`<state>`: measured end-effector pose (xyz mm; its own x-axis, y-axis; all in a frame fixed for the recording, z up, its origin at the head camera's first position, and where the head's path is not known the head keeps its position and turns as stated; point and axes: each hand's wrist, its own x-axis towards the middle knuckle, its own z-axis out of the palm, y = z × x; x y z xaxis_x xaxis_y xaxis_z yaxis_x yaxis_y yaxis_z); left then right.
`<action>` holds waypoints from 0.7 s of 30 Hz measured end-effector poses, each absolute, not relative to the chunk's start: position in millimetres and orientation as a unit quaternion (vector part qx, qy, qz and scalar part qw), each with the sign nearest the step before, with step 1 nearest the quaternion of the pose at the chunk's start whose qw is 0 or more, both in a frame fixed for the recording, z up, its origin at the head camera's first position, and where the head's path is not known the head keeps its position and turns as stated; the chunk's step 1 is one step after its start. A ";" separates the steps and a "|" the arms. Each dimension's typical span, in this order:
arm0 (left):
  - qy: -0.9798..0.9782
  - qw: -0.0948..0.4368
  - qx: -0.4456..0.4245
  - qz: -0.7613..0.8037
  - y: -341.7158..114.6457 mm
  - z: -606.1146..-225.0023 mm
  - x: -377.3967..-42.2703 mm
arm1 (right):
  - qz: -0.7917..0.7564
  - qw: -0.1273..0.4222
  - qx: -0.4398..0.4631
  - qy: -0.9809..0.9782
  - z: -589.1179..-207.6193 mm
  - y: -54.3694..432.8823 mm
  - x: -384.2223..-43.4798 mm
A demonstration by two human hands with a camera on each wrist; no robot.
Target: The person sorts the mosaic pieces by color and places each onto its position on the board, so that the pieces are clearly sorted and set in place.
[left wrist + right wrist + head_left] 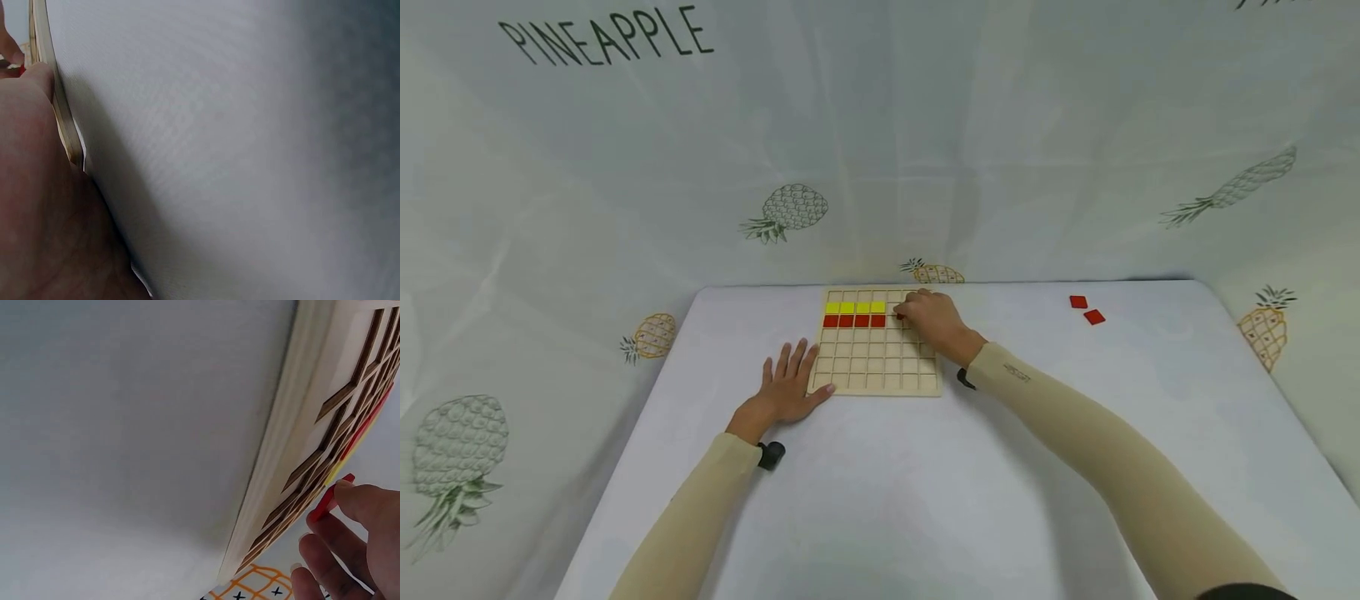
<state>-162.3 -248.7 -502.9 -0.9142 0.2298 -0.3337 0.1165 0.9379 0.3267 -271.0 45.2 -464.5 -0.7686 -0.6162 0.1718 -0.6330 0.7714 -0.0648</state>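
A pale wooden grid board (pixel 880 364) lies at the far middle of the table. Several yellow square tiles (pixel 847 307) fill part of its second row, and several red square tiles (pixel 853 321) sit in the row just below. My right hand (pixel 934 319) is over the board's upper right part. Between thumb and forefinger it pinches a red tile (pixel 330 499), seen edge-on in the right wrist view. My left hand (pixel 787 389) rests at the board's lower left corner, fingers straight and spread, thumb along the front edge.
Two loose red tiles (pixel 1086 309) lie on the white table (pixel 880 500) to the right of the board. A hanging cloth printed with pineapples (pixel 795 207) rises behind the table's back edge.
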 end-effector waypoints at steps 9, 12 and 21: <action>0.968 0.190 0.089 0.140 -249.7 -506.0 -164.9 | 0.060 0.054 0.340 -0.937 -467.0 35.8 -276.5; 0.967 0.188 0.089 0.143 -249.8 -505.5 -164.5 | 0.050 0.045 0.339 -0.938 -466.5 32.6 -277.3; 0.967 0.205 0.083 0.130 -244.1 -487.3 -160.0 | 0.034 0.040 0.338 -0.940 -469.7 24.2 -280.0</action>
